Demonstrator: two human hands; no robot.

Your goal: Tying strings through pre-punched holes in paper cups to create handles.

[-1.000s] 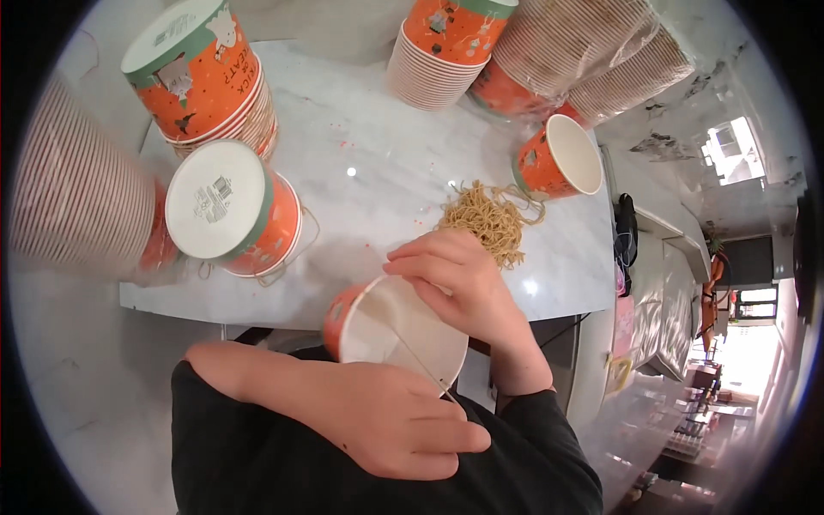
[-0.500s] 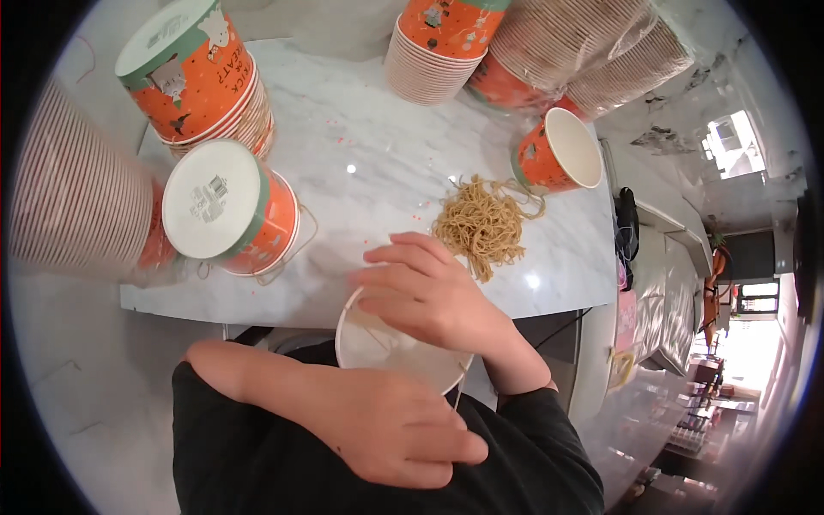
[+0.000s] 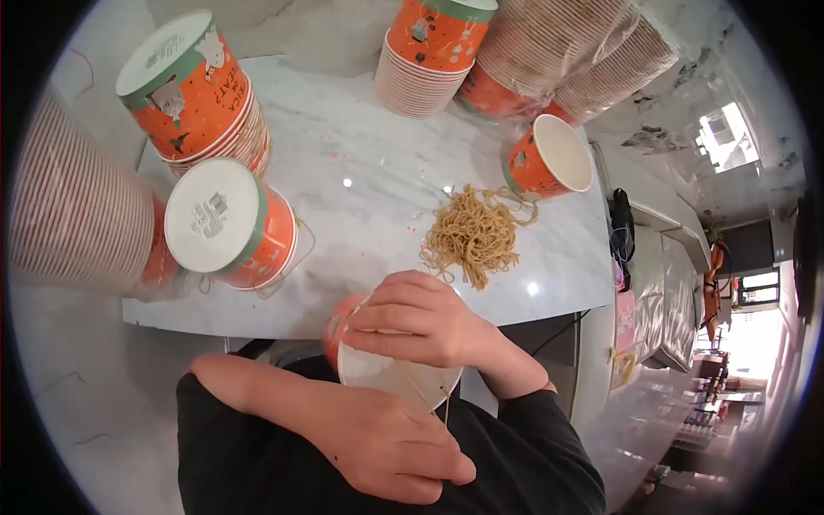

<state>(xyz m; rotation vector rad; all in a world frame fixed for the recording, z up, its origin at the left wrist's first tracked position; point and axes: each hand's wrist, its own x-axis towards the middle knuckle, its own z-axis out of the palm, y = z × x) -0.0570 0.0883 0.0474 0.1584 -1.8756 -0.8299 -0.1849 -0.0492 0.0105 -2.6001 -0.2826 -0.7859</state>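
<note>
An orange paper tub (image 3: 378,367) with a white inside is held at the table's near edge, against my dark shirt, its mouth toward me. My right hand (image 3: 412,319) lies across its upper rim with the fingers bent over it and the thumb hidden. My left hand (image 3: 395,446) is closed below the tub, at the near rim. A thin tan cord (image 3: 445,408) runs past that rim to my left fingers, and another stretch of it crosses the tub's inside. Beyond my right hand lies a tangled pile of tan cords (image 3: 472,236).
An upturned tub with a cord loop (image 3: 210,219) stands at the left, before a stack of tubs (image 3: 193,103). A wrapped stack (image 3: 77,197) is at far left. More stacks (image 3: 416,77) and wrapped tubs (image 3: 549,51) stand at the back. A single tub (image 3: 562,154) lies tilted at right.
My right hand has come nearer to me, and its spread fingers have closed over the tub's rim. The tub has turned, showing its orange side. My left hand has shifted slightly left and down.
</note>
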